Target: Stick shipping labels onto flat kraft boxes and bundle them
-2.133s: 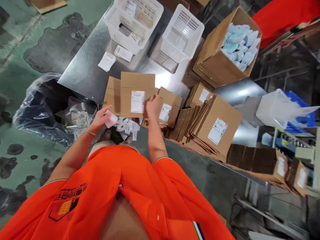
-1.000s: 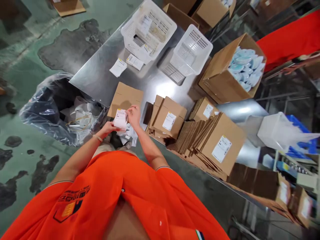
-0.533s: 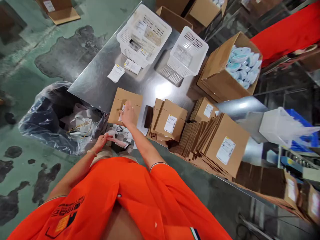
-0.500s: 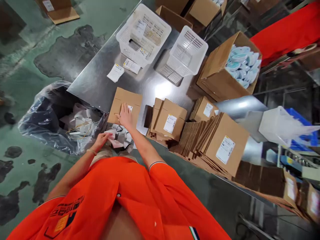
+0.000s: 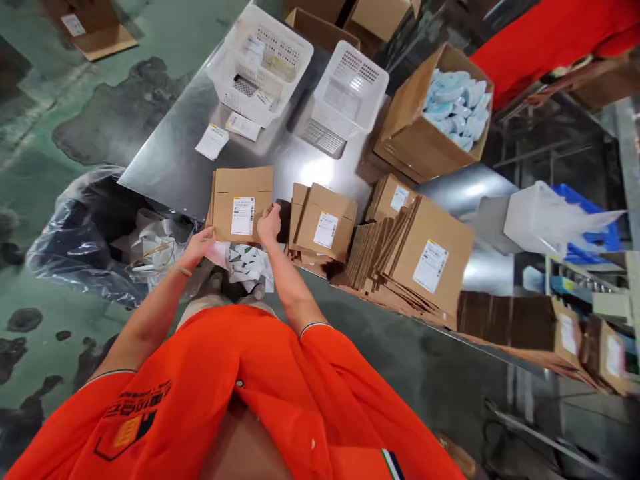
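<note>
A flattened cardboard box [image 5: 225,183] with a white printed label [image 5: 243,216] lies at the front edge of the metal table, with more cardboard layers showing at its left side. My left hand [image 5: 199,244] grips its lower left corner; a pale pinkish piece of paper [image 5: 219,254] hangs beside those fingers, and I cannot tell whether they hold it too. On the right edge, my right hand [image 5: 269,224] is closed around the cardboard. Below the box, white paper scraps [image 5: 249,262] lie in a heap near my feet.
Labelled flattened boxes [image 5: 327,223] and a larger stack [image 5: 433,257] stand to the right. Two white baskets [image 5: 260,63] and label sheets [image 5: 212,141] are behind. A carton [image 5: 400,143] holds pale blue-white items. A plastic-lined bin [image 5: 95,247] stands left. Someone's red clothing [image 5: 540,43] shows at the back.
My right hand has moved from pressing on the label to the cardboard's right edge. My left hand has risen from the paper scraps to the lower left corner. The label is now uncovered.
</note>
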A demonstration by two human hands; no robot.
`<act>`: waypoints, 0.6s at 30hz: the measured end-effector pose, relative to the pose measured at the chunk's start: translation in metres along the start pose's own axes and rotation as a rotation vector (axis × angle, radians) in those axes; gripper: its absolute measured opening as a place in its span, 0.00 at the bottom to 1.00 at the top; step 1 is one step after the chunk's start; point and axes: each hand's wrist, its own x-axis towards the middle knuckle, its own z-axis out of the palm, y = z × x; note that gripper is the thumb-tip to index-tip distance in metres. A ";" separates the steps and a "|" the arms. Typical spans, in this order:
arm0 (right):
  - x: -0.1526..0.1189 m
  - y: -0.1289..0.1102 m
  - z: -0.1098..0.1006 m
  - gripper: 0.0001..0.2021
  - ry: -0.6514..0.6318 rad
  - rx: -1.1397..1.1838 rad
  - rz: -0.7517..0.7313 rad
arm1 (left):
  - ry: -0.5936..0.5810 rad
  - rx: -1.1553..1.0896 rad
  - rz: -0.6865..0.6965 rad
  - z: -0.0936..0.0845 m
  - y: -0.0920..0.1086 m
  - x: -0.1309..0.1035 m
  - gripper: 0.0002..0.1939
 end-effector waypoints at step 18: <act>-0.114 0.048 0.011 0.01 -0.801 0.341 -0.424 | 0.296 -0.283 0.004 0.006 -0.012 -0.057 0.30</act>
